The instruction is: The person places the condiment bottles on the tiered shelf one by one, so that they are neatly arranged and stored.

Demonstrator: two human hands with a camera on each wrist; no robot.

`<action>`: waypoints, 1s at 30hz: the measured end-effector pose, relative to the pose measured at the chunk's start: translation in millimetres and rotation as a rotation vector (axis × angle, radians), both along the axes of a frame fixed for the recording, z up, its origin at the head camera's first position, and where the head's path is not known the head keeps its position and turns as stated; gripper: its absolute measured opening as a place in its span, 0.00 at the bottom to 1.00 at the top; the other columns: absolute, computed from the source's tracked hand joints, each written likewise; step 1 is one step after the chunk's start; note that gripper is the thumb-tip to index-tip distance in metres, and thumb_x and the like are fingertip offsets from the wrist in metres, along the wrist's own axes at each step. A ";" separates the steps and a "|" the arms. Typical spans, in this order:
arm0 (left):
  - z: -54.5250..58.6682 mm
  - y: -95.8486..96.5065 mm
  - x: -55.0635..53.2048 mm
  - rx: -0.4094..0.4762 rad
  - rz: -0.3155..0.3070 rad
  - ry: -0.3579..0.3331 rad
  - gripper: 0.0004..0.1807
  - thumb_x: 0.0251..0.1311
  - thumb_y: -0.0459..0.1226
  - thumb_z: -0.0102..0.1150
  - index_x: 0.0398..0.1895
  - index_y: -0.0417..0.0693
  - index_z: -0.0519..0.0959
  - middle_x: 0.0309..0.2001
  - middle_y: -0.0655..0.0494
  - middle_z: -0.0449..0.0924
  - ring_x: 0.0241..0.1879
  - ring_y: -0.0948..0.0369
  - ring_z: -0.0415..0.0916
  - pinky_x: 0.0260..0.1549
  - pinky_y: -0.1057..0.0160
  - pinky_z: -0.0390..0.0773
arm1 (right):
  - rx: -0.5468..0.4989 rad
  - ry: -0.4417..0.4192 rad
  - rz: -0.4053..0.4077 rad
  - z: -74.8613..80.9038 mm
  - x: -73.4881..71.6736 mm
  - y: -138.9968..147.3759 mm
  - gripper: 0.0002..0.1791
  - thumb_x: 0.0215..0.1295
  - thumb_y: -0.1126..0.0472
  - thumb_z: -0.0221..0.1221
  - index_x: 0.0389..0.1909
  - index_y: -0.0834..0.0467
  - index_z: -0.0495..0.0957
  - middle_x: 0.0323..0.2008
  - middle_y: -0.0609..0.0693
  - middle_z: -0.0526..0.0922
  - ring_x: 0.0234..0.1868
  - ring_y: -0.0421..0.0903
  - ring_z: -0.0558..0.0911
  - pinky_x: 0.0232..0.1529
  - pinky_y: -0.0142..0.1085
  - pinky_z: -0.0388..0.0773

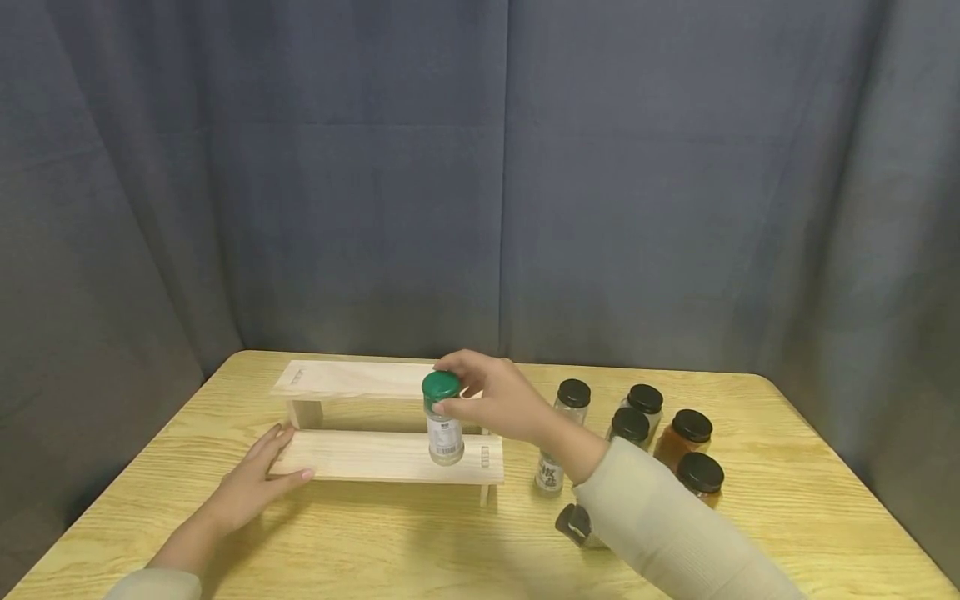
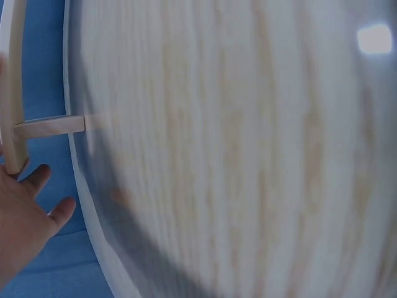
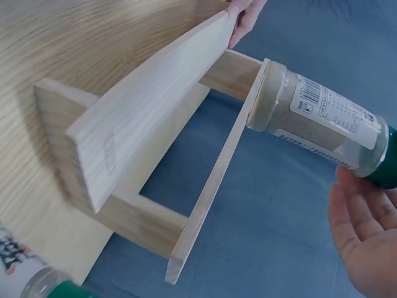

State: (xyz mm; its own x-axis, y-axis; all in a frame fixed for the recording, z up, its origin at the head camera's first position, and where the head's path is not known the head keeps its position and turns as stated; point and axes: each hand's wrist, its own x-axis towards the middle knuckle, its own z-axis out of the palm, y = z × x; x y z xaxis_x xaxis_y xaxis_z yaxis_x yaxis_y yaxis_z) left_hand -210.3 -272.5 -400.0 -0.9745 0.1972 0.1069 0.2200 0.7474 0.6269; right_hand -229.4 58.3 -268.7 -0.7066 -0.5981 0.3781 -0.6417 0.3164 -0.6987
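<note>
A small two-tier wooden rack [image 1: 360, 454] stands on the table. My left hand [image 1: 251, 483] holds the left end of its lower board, thumb along the front edge; the left wrist view shows that hand [image 2: 28, 230] at the board's end. With the fingers of my right hand [image 1: 498, 396] I grip a spice jar [image 1: 446, 437] by its green cap. The jar is upright and overlaps the lower board in the head view. In the right wrist view the jar's base [image 3: 267, 99] appears close to the upper board [image 3: 217, 174]; whether it touches, I cannot tell.
Right of the rack stand several black-lidded jars [image 1: 692, 427], some with reddish contents. A labelled jar [image 1: 550, 477] is nearer the rack, partly behind my forearm. One dark-lidded jar [image 1: 576, 523] lies near my sleeve. Grey-blue curtains [image 1: 502, 183] hang behind the table.
</note>
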 end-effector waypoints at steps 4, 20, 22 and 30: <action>-0.5 -0.6 -0.3 -0.005 0.011 0.001 0.42 0.56 0.51 0.49 0.65 0.37 0.43 0.63 0.32 0.36 0.57 0.31 0.39 0.40 0.27 0.44 | 0.001 0.007 0.014 1.0 -4.5 -11.0 0.20 0.51 0.62 0.61 0.46 0.59 0.71 0.33 0.46 0.77 0.34 0.41 0.75 0.37 0.32 0.73; -4.9 -11.6 5.9 0.071 0.022 -0.057 0.43 0.56 0.52 0.49 0.65 0.37 0.42 0.63 0.32 0.33 0.57 0.32 0.39 0.44 0.30 0.46 | 0.083 -0.034 -0.006 1.1 -15.8 -57.0 0.20 0.52 0.59 0.61 0.47 0.55 0.71 0.31 0.40 0.76 0.32 0.38 0.73 0.33 0.29 0.72; -4.2 -12.4 6.5 0.073 0.031 -0.062 0.43 0.56 0.51 0.49 0.65 0.36 0.42 0.63 0.31 0.33 0.57 0.32 0.40 0.45 0.31 0.47 | 0.082 -0.023 -0.002 2.9 -18.0 -62.9 0.20 0.51 0.59 0.61 0.46 0.55 0.71 0.32 0.40 0.76 0.32 0.37 0.73 0.33 0.28 0.72; -4.0 -15.5 6.8 0.080 0.032 -0.057 0.43 0.55 0.50 0.50 0.64 0.35 0.44 0.63 0.31 0.33 0.58 0.32 0.37 0.45 0.30 0.44 | 0.049 0.012 -0.018 9.9 -30.3 -86.8 0.21 0.52 0.59 0.60 0.48 0.59 0.70 0.33 0.43 0.76 0.32 0.36 0.75 0.33 0.25 0.72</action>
